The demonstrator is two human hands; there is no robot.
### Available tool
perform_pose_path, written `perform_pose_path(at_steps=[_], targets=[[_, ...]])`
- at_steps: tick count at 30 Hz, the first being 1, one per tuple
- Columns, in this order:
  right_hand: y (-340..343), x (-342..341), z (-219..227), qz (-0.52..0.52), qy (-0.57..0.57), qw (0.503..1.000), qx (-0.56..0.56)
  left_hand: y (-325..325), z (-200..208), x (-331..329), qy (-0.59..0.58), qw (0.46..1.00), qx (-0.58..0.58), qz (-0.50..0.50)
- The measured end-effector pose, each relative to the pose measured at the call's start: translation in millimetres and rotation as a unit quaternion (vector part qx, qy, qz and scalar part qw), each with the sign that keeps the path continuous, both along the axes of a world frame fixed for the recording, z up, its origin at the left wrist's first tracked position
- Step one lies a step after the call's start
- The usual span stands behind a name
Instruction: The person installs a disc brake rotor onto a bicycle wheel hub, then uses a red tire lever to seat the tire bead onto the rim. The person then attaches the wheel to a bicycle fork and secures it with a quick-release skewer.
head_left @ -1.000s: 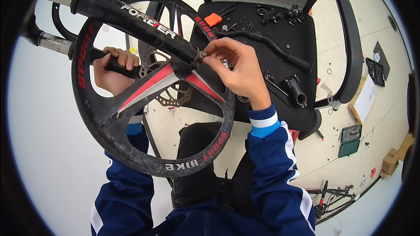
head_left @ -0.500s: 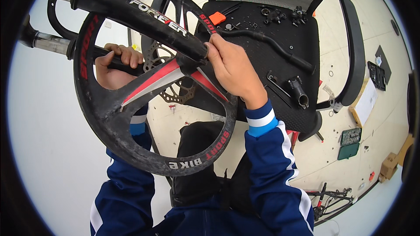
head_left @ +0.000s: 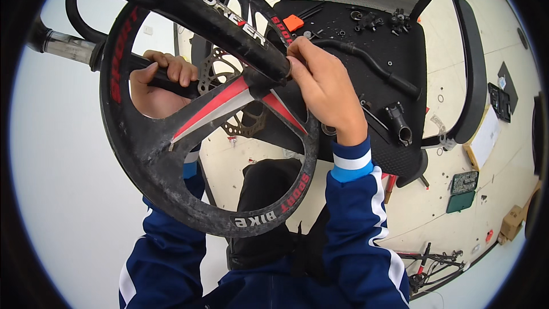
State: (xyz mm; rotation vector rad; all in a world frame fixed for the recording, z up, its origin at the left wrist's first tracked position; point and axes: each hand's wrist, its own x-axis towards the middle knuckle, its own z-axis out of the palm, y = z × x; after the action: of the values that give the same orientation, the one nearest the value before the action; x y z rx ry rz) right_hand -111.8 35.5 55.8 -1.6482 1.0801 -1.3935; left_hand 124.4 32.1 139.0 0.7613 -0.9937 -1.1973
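A black bicycle wheel (head_left: 146, 163) with broad red-and-white-marked spokes stands tilted in front of me. The black suspension fork (head_left: 171, 11) slants in from the upper left, its two legs on either side of the wheel hub. Seen through a gap between spokes, my left hand (head_left: 163, 88) wraps round the farther fork leg, close to the perforated brake disc (head_left: 247, 127). At the lower end of the nearer leg, by the hub, my right hand (head_left: 329, 86) is closed with thumb and fingers on the leg's tip. Its fingertips are partly hidden, and any small part between them cannot be made out.
Beyond the wheel, a black office chair (head_left: 320, 20) carries a handlebar (head_left: 366, 57), a stem (head_left: 396, 123), an orange piece (head_left: 293, 22) and several small metal parts. On the floor at right lie a green case (head_left: 462, 191), a cardboard box (head_left: 510, 221) and a bike frame (head_left: 429, 263).
Wheel, fork, hands and chair all appear shifted slightly right and down in the picture. My right hand has turned a little at the fork tip; my left hand keeps its grip.
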Motion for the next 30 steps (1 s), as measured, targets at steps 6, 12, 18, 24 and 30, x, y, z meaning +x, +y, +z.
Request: perform_pose_path(at_steps=[6,12,18,24,30], targets=[[4,1,5,-0.057,0.092,0.993,-0.051,-6,-2,-1,0.001,1.000,-0.005,-0.002],[4,-7,6,-0.012,0.049,0.999,0.008,-11,-3,1,-0.015,1.000,-0.009,0.003],[12,-19,13,0.081,-0.032,0.995,0.039,-7,-3,1,-0.003,1.000,-0.010,0.006],[9,-16,3,0.060,-0.059,0.996,0.013,0,1,0,-0.006,1.000,0.003,-0.014],[5,-14,-4,0.070,-0.078,0.994,0.030,0,-3,7,-0.006,1.000,-0.007,-0.024]])
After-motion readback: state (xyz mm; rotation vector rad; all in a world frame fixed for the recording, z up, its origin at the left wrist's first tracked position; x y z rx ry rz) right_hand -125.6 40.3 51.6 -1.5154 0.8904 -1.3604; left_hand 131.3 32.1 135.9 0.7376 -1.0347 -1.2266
